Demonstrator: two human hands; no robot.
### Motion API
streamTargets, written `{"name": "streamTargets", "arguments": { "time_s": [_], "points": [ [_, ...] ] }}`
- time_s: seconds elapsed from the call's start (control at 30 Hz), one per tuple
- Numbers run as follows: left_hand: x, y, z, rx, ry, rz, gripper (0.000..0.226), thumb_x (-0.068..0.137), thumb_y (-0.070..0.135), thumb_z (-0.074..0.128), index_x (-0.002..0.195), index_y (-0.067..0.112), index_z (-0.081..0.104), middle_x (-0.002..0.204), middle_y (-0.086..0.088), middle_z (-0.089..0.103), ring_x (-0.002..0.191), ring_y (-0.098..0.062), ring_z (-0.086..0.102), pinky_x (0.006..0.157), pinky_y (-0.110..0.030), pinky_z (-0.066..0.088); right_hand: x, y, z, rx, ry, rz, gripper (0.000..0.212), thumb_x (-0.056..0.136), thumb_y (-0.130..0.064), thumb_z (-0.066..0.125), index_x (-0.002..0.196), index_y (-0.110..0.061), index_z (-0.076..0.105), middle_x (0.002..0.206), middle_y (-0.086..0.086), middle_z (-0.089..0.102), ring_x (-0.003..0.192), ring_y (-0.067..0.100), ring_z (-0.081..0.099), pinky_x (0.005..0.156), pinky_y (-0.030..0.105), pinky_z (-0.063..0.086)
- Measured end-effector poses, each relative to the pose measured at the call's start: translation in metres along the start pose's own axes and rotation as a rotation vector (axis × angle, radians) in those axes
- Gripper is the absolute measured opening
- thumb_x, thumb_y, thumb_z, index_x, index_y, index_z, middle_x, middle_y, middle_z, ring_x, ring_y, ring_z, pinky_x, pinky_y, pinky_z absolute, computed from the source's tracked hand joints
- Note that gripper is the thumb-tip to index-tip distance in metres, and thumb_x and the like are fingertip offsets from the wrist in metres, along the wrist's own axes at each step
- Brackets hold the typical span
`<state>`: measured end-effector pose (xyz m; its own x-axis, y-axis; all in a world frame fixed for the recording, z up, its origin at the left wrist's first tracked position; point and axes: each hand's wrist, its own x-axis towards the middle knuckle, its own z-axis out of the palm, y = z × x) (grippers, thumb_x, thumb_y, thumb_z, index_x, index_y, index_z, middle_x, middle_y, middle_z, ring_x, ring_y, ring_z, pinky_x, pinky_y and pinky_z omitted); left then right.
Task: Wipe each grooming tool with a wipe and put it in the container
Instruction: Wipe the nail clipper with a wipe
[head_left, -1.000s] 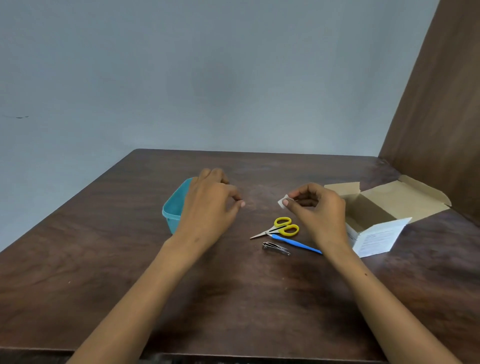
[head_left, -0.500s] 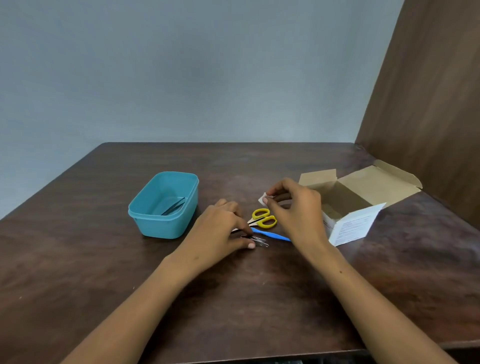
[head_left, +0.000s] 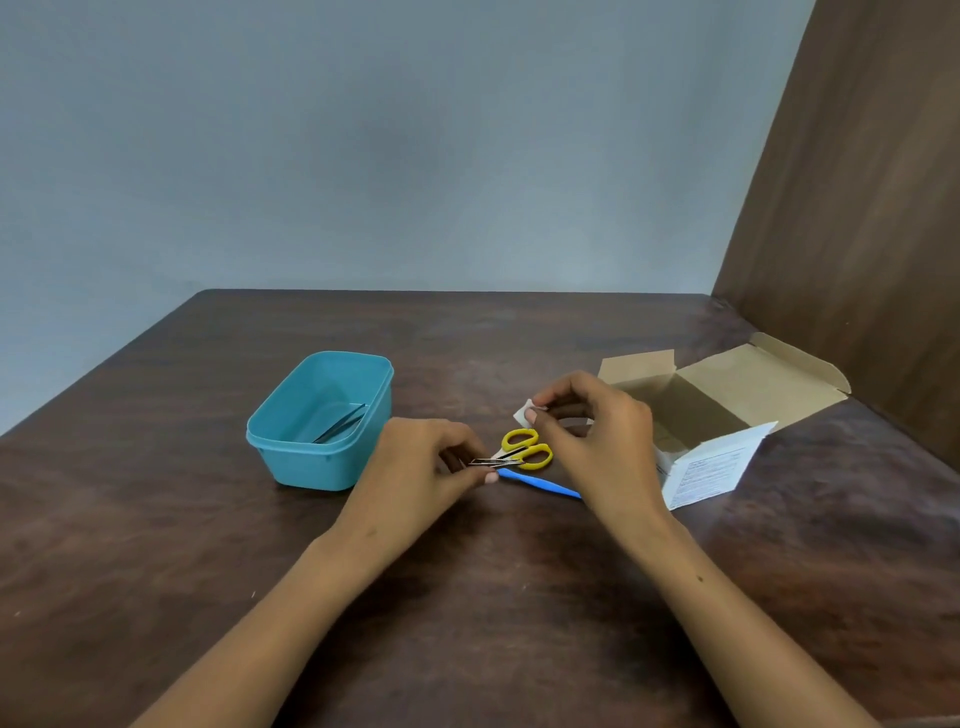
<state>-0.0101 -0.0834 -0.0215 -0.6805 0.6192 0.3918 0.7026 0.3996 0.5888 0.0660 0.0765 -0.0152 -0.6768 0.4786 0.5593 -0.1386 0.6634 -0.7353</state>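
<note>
My left hand (head_left: 426, 462) pinches a small metal nail clipper (head_left: 493, 462) just above the table, right beside the yellow-handled scissors (head_left: 527, 449). A blue-handled tool (head_left: 540, 484) lies under the scissors, partly hidden by my right hand. My right hand (head_left: 597, 441) pinches a small white wipe (head_left: 523, 414) between thumb and fingers, a little above the scissors. The teal plastic container (head_left: 291, 457) stands to the left of my left hand, with metal tweezers (head_left: 340, 423) lying inside it.
An open cardboard box (head_left: 727, 415) with a white printed side stands to the right, behind my right hand. A brown wooden panel (head_left: 857, 208) rises at the table's right edge. The dark wooden table (head_left: 467, 597) stretches in front.
My left hand came away from the container, reached the nail clipper on the table and took hold of it. My right hand has kept hold of the wipe.
</note>
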Motion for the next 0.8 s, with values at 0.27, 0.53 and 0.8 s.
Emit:
{"name": "streamTargets", "arguments": {
  "time_s": [0.27, 0.53, 0.8],
  "points": [
    [0.0, 0.007, -0.005, -0.478, 0.033, -0.307, 0.016, 0.064, 0.01, 0.084, 0.077, 0.008, 0.075, 0.072, -0.002, 0.075, 0.068, -0.011, 0.071, 0.064, -0.02, 0.057, -0.001, -0.001, -0.003, 0.165, -0.001, 0.099, 0.011, 0.077, -0.005, 0.074, 0.08, -0.012, 0.068, 0.077, -0.007, 0.07, 0.071, -0.001, 0.066, 0.064, 0.008, 0.049],
    [-0.003, 0.02, -0.01, -0.877, -0.036, -0.511, 0.016, 0.075, 0.008, 0.073, 0.09, 0.004, 0.073, 0.081, -0.014, 0.075, 0.072, -0.015, 0.073, 0.061, -0.017, 0.057, 0.0, -0.002, -0.007, 0.323, -0.067, 0.137, 0.014, 0.076, -0.001, 0.075, 0.08, -0.015, 0.072, 0.078, 0.002, 0.073, 0.075, 0.012, 0.07, 0.07, 0.023, 0.056],
    [-0.001, 0.02, -0.012, -1.085, -0.129, -0.602, 0.017, 0.083, 0.001, 0.063, 0.098, 0.0, 0.07, 0.086, -0.013, 0.074, 0.076, -0.014, 0.072, 0.062, -0.017, 0.057, 0.0, -0.009, -0.009, 0.327, 0.001, 0.075, 0.023, 0.072, -0.008, 0.079, 0.082, -0.024, 0.067, 0.083, -0.003, 0.072, 0.079, 0.008, 0.07, 0.072, 0.02, 0.055]
  ]
}}
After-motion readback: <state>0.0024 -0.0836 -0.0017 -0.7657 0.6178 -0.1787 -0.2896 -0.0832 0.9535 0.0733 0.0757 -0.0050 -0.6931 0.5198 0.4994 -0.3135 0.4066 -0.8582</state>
